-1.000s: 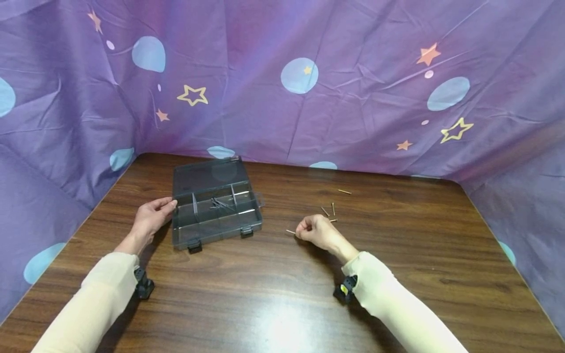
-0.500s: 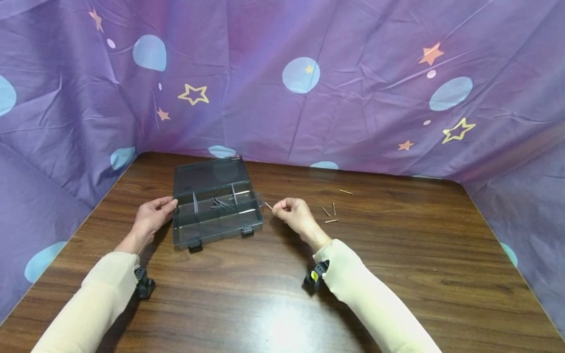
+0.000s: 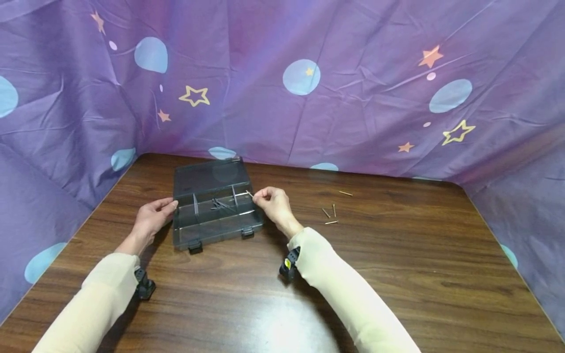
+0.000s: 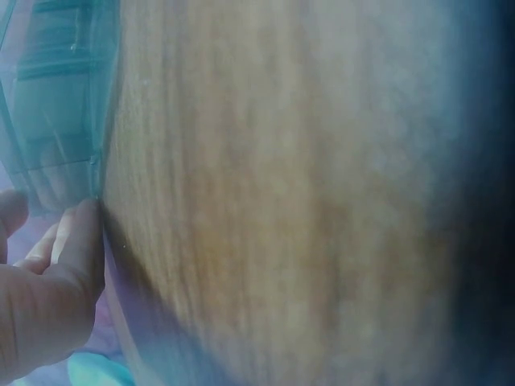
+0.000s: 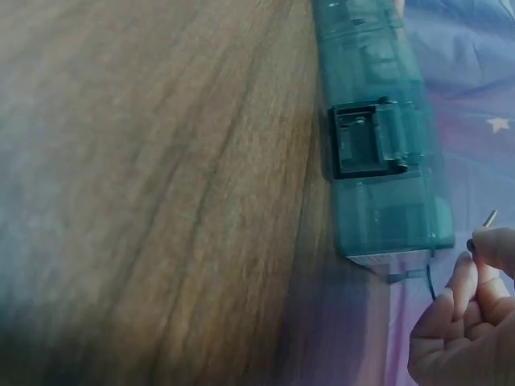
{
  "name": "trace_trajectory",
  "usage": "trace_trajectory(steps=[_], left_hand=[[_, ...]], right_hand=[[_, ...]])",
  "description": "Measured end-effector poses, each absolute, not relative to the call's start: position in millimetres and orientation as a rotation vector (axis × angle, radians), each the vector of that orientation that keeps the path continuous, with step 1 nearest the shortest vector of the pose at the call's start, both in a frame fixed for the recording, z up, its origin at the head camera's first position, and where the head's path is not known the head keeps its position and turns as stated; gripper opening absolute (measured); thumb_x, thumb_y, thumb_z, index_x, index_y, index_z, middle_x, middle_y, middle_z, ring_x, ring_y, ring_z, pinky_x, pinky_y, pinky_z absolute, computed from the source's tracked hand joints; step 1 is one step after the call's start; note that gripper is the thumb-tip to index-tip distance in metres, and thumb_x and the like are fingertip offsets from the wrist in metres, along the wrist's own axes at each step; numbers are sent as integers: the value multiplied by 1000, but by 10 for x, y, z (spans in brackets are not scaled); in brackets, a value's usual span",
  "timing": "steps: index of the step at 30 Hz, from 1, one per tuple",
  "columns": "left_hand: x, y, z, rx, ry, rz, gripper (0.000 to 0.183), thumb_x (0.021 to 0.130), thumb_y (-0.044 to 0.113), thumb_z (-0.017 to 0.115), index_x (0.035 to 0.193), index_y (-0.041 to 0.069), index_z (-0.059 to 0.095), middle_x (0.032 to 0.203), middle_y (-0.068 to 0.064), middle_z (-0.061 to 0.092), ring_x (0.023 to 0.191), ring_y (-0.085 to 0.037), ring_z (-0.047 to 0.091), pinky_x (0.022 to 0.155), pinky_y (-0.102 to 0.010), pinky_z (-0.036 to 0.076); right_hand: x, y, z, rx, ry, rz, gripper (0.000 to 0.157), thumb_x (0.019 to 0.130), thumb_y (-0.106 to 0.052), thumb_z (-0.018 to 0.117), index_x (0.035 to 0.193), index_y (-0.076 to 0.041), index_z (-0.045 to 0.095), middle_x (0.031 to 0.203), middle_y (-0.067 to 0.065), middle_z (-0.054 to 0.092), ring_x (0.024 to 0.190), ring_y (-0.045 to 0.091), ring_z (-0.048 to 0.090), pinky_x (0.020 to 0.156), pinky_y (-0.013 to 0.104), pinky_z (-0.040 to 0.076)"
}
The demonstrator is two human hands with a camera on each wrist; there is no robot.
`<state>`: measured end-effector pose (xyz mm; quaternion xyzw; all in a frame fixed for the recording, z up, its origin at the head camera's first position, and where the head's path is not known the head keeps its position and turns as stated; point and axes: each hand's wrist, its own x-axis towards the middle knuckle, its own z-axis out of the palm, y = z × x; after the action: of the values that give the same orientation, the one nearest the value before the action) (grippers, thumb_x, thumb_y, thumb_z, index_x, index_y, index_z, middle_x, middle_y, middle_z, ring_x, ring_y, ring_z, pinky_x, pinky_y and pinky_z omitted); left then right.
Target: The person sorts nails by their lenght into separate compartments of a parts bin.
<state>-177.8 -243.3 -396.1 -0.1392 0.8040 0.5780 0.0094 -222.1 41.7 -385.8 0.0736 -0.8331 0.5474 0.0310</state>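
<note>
A translucent grey compartment box (image 3: pixel 212 234) lies on the table with its lid (image 3: pixel 209 175) folded back. Several dark screws (image 3: pixel 222 203) lie in its middle compartment, between two dividers. My left hand (image 3: pixel 152 215) rests its fairly straight fingers against the box's left side; in the left wrist view the fingertips (image 4: pixel 83 215) touch the end wall. Between thumb and fingers, my right hand (image 3: pixel 274 203) pinches a thin screw (image 3: pixel 249 193) over the right compartment. The right wrist view shows this screw's pointed shaft (image 5: pixel 490 218) and dark head beside the box's end.
Several loose brass-coloured screws, among them one screw (image 3: pixel 346 193) farther back, lie on the brown wooden table (image 3: pixel 397 255) to the right. Two black latches, one a front latch (image 3: pixel 248 232), stick out from the box. A purple patterned cloth (image 3: pixel 366 122) hangs behind.
My right hand has lifted the screw off the table and carried it left and away from me to the box's right compartment. The left hand stays at the box's side.
</note>
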Motion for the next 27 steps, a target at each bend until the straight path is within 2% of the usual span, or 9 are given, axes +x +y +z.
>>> trace_trajectory(steps=[7,12,18,24,27], left_hand=[[-1788,-2440,-3953,-446,2515,1802,53,97,25,50,137,-10,39,116,-8,58,76,12,53,73,-5,49],[-1782,-2437,-3966,-446,2500,1798,54,98,25,49,138,-9,38,127,-16,52,79,12,52,77,-6,49],[-1776,-2431,-3969,-435,2505,1776,54,99,26,47,139,-8,37,135,-24,45,82,10,52,80,-8,50],[-1778,-2429,-3959,-430,2507,1762,54,99,27,46,139,-8,37,137,-25,43,89,4,54,80,-7,49],[-1778,-2429,-3964,-437,2508,1765,54,99,27,46,139,-8,37,137,-25,43,89,4,54,79,-7,49]], right_hand=[[-2287,338,-3826,188,-2670,1411,6,78,-12,67,80,-7,71,72,3,66,67,10,51,61,24,44],[-2301,289,-3832,154,-2699,1390,7,79,-14,69,81,-8,71,74,3,68,68,12,55,61,24,45],[-2308,249,-3850,101,-2710,1399,7,78,-16,71,80,-9,73,71,1,67,63,6,50,56,20,40],[-2345,240,-3877,85,-2720,1406,6,76,-17,72,77,-11,73,68,-1,66,65,11,55,59,26,44],[-2375,245,-3913,117,-2715,1384,5,75,-20,73,73,-16,73,64,-6,65,64,12,56,59,27,45]])
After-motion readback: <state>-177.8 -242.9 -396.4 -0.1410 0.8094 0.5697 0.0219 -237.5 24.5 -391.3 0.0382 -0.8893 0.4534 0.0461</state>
